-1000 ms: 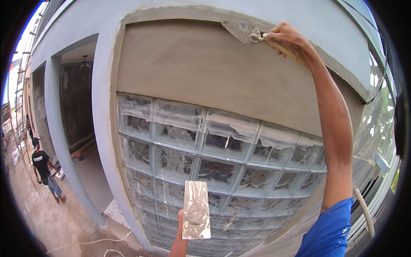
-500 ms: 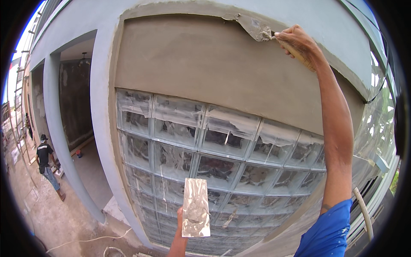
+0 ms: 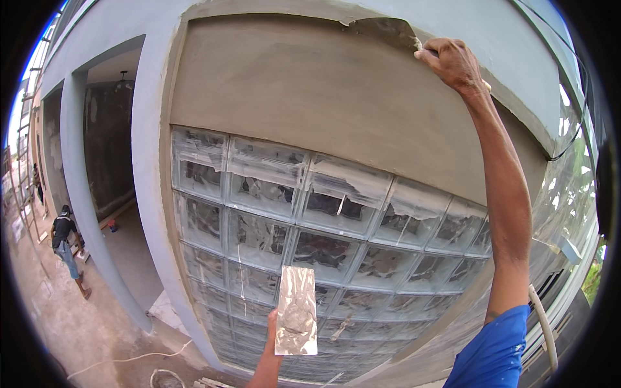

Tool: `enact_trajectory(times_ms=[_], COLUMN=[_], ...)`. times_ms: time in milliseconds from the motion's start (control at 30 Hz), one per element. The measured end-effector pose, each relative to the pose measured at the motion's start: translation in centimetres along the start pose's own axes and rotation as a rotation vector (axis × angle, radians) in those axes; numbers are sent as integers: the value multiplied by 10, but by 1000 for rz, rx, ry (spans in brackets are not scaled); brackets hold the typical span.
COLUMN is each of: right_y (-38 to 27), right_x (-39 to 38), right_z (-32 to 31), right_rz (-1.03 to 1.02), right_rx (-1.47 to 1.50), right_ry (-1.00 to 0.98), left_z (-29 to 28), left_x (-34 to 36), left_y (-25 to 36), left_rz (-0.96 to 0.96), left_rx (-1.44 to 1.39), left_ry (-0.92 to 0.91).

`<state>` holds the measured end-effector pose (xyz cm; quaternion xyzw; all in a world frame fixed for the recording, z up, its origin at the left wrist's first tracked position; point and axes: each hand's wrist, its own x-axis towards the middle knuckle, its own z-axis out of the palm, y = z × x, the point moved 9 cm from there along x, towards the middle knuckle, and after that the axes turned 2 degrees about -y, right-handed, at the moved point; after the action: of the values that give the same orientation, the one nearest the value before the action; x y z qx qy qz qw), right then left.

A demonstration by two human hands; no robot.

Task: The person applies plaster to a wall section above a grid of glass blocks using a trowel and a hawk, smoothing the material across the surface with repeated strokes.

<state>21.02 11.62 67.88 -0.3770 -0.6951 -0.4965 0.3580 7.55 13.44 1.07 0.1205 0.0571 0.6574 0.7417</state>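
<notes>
My right hand (image 3: 453,68) is raised high, closed round the handle of a pointed trowel (image 3: 381,32), whose blade lies along the upper lip of the recessed grey rendered panel (image 3: 310,77). My left hand (image 3: 272,323) holds up a rectangular metal plate (image 3: 295,284) smeared with grey mortar, its fingers mostly hidden behind it. Below the render is a wall of glass blocks (image 3: 328,250) streaked white along its top row.
At left stand a blue-grey pillar (image 3: 107,265) and doorway (image 3: 110,155). A co-worker (image 3: 65,239) bends near the pillar beside a ladder-like frame (image 3: 26,149). A pale cable (image 3: 129,359) lies on the ground; a pipe (image 3: 543,323) runs at lower right.
My right hand has moved slightly rightward, carrying the trowel along the lip, and its wrist has turned. The co-worker at left has bent forward. My left hand holds the plate much as before.
</notes>
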Motion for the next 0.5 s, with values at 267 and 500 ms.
enact_trajectory(times_ms=[267,500], right_y=[-26,-10], right_x=[15,-3], right_z=[6,-6], right_rz=[-36,14], right_rx=[-166,-220], right_ry=[29,17], left_z=[8,-11], left_x=[-4,3], left_y=[-3,3], left_rz=[-22,44], left_rx=[-97,-60], left_ry=[25,27])
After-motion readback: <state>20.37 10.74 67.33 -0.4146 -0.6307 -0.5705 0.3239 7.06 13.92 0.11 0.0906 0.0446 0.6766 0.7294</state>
